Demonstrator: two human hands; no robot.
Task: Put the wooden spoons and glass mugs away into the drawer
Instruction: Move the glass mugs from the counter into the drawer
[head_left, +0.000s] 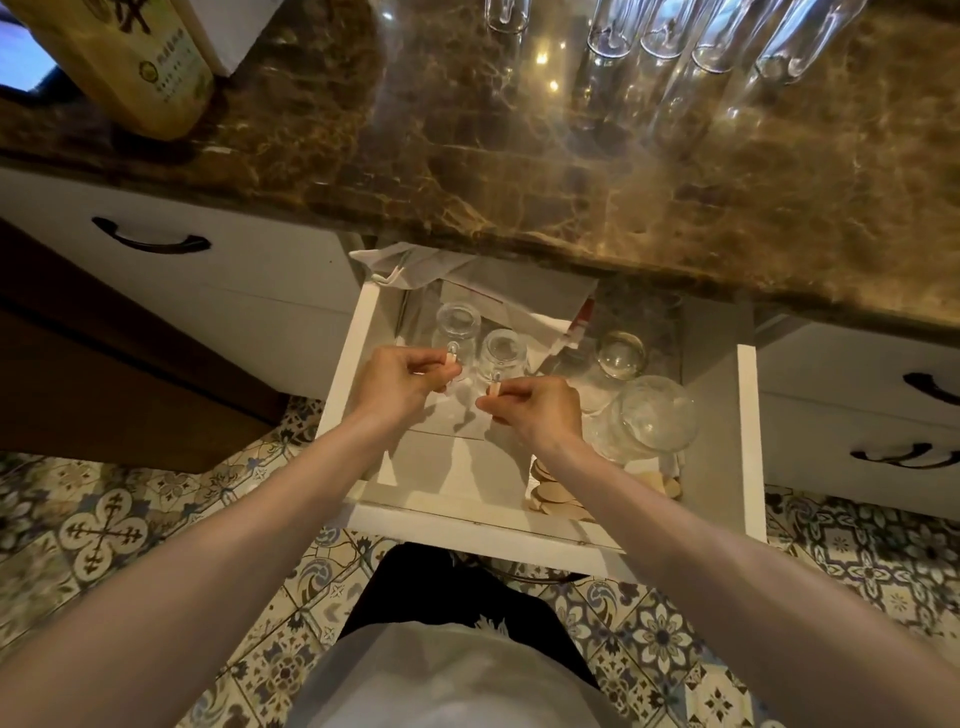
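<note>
Head view: marble counter (519, 156), open drawer (751, 441), tiled floor (104, 530).

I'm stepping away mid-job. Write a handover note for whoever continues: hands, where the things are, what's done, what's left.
Left hand pinches the left wooden piece at the left glass mug handle; right hand pinches the right wooden piece at the right glass mug.
Both mugs are inside the open drawer, left side. Whether the wood is a spoon is unclear.
Done: two mugs in.
Left: let go, check the tall glasses on the countertop, shut the drawer.
</note>
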